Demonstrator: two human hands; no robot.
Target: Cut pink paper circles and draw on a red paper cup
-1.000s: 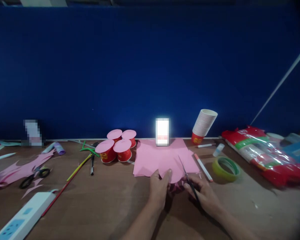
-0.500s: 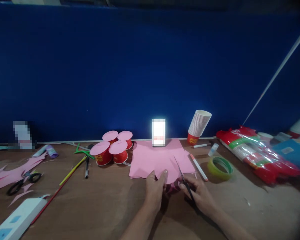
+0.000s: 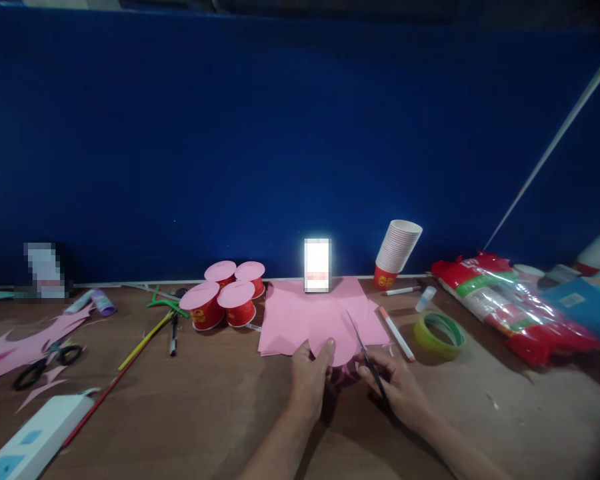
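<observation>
Barely any movement since half a second ago: the left hand (image 3: 310,373) pinches a pink paper disc (image 3: 336,348) near its lower-left edge, apparently leaving the right side free for scissors (image 3: 379,381) gripped in the right hand (image 3: 397,387). Just beyond lie pink paper sheets (image 3: 287,313), seemingly handy.

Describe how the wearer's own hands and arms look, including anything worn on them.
The left hand and right hand are ungloved. The left forearm and right forearm are bare as far as they show, with no sleeve, watch or bracelet visible.
</observation>
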